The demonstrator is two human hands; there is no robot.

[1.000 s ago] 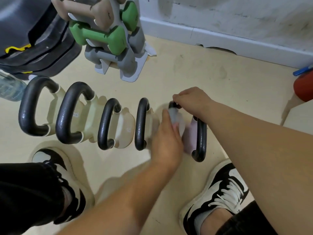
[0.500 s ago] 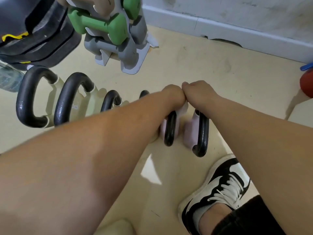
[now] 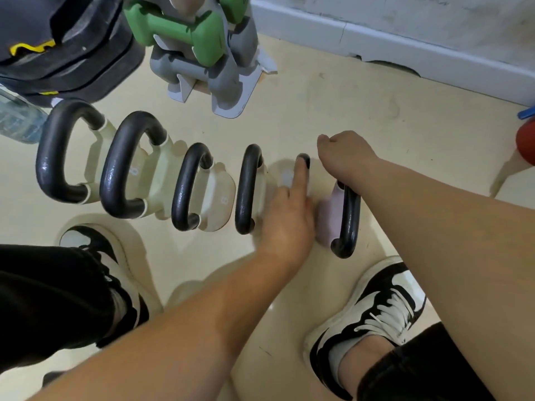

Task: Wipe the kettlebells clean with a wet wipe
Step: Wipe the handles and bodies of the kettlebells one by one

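Several kettlebells stand in a row on the floor, cream bodies with black handles, such as the leftmost kettlebell [image 3: 62,157]. My left hand [image 3: 286,218] wraps the handle of the fifth kettlebell [image 3: 303,160] near its close end, index finger lying straight along the handle. No wet wipe shows; the hand covers whatever lies under it. My right hand [image 3: 344,157] grips the far end of the black handle of the pink kettlebell [image 3: 348,224] at the right end of the row.
A grey rack [image 3: 231,82] with green dumbbells [image 3: 185,33] stands behind the row. Black gear [image 3: 66,47] and a water bottle [image 3: 17,120] lie at the far left. A red object [image 3: 527,143] sits at the right by the baseboard. My shoes [image 3: 373,311] flank the row.
My left hand has slid from the far end of the fifth handle, beside my right hand, back along it toward me. My right hand keeps its grip on the pink kettlebell.
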